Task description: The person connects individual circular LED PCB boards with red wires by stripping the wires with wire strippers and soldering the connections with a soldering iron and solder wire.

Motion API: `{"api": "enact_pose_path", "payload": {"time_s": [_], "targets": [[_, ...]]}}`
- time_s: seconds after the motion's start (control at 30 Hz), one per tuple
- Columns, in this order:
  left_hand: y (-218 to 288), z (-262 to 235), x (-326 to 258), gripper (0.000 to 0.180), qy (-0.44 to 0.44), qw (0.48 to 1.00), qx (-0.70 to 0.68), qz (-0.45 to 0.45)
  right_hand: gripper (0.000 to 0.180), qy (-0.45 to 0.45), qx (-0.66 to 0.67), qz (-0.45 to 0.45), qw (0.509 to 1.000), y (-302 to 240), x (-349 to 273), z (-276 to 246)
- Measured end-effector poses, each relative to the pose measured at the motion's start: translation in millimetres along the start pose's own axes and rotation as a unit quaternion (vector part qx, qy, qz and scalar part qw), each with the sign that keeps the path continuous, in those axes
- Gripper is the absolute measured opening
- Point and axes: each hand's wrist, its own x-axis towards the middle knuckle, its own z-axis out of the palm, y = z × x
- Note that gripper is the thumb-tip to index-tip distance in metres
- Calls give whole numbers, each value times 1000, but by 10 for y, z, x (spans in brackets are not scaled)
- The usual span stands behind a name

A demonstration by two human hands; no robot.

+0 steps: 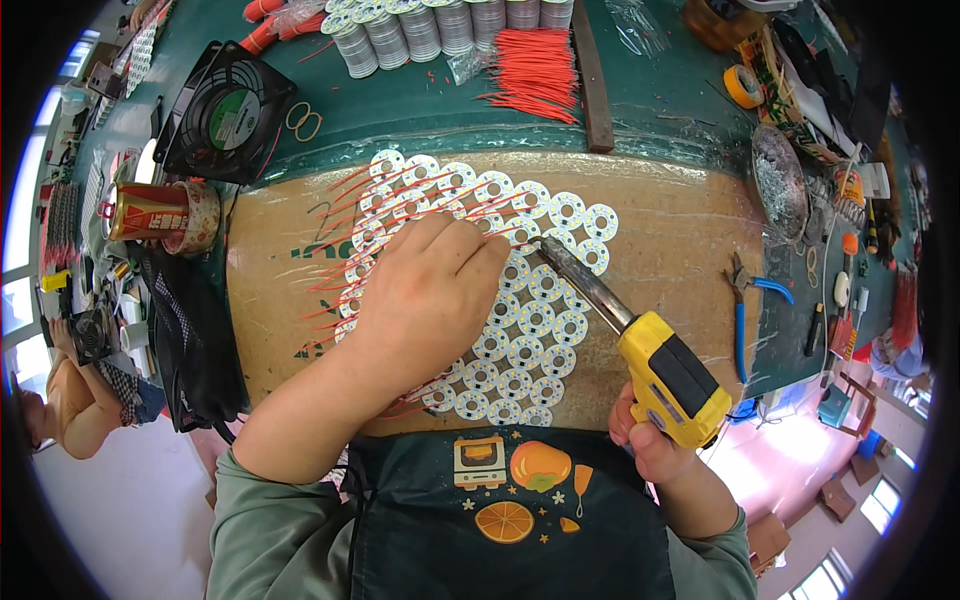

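My right hand (pixel 648 440) is wrapped round the handle of a yellow and black soldering gun (pixel 672 378). Its dark metal tip points up and left, at or just above one of the white ring-shaped LED boards (pixel 536 320). My left hand (pixel 425 295) reaches over the same sheet of boards, fingers closed in a pinch. A short red wire (pixel 494 237) shows at its fingertips, beside the iron's tip. Rows of boards to the left have red wires sticking out leftward. My left hand and forearm hide part of the sheet.
On the brown work board (pixel 680 220) lie blue-handled pliers (pixel 740 320). Behind stand stacked LED boards (pixel 415 35), cut red wires (pixel 535 75) and a metal bar (pixel 592 90). A black fan (pixel 225 112) sits left; a metal bowl (pixel 778 180) and orange tape (pixel 743 86) sit right. Another person (pixel 85 405) is at far left.
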Motion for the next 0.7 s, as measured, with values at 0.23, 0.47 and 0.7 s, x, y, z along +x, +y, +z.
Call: {"api": "enact_pose_path", "payload": {"time_s": [0.23, 0.47, 0.7], "targets": [[9, -12, 8, 24, -5, 1000, 1, 1, 61, -3, -17, 4, 1000, -8, 2, -14], [0, -1, 6, 25, -4, 1000, -2, 3, 81, 3, 34, 3, 999, -33, 4, 3], [3, -1, 4, 24, 0, 1000, 1, 2, 80, 6, 29, 1, 1000, -43, 16, 17]]}}
